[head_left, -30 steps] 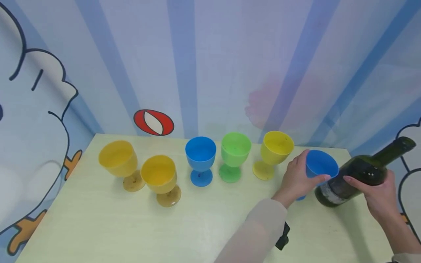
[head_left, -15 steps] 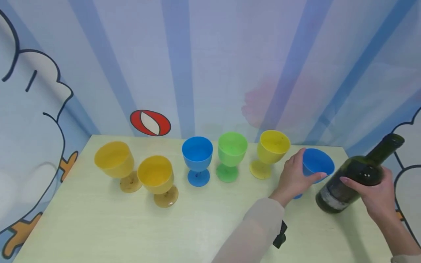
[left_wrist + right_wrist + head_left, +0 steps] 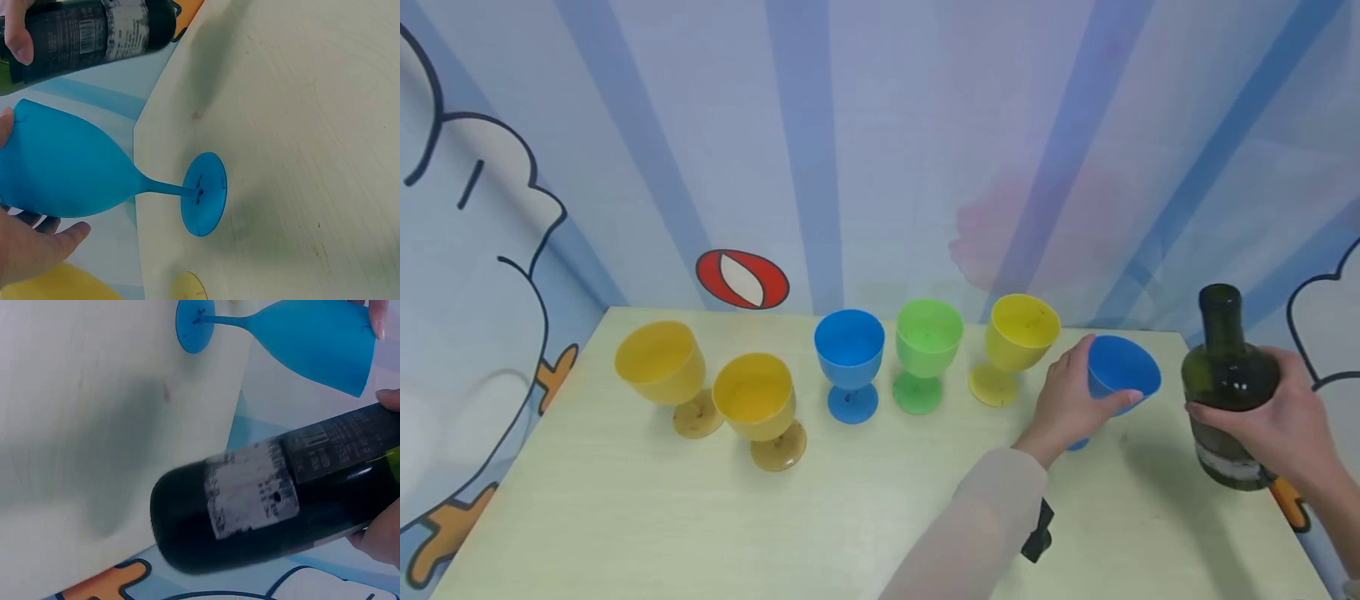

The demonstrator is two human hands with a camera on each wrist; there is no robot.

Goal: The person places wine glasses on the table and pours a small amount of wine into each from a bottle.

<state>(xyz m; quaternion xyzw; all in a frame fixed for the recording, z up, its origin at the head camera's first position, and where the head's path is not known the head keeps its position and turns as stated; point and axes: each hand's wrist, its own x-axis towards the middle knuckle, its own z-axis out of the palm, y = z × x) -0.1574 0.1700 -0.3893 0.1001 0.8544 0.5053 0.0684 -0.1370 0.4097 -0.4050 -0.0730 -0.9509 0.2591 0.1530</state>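
My left hand (image 3: 1071, 400) grips the bowl of a blue goblet (image 3: 1123, 367) between thumb and fingers; its round foot (image 3: 205, 195) appears to rest on the table in the left wrist view. In my right hand (image 3: 1288, 425) is a dark green wine bottle (image 3: 1228, 375), held round its body and nearly upright, neck up. The bottle's base hangs above the table's right edge, apart from the goblet. A worn pale label (image 3: 253, 487) shows on the bottle in the right wrist view. What the bottle contains cannot be made out.
Left of my hand stand a yellow goblet (image 3: 1022, 333), a green goblet (image 3: 928, 337) and another blue goblet (image 3: 850, 350) in a row. Two amber-yellow goblets (image 3: 661, 362) stand farther left on the pale table (image 3: 700, 533). A printed striped cloth (image 3: 895, 150) hangs behind it.
The bottle has swung from a slant with its neck to the right to nearly upright, its base moving right, away from the blue goblet. My left hand keeps its hold on the goblet.
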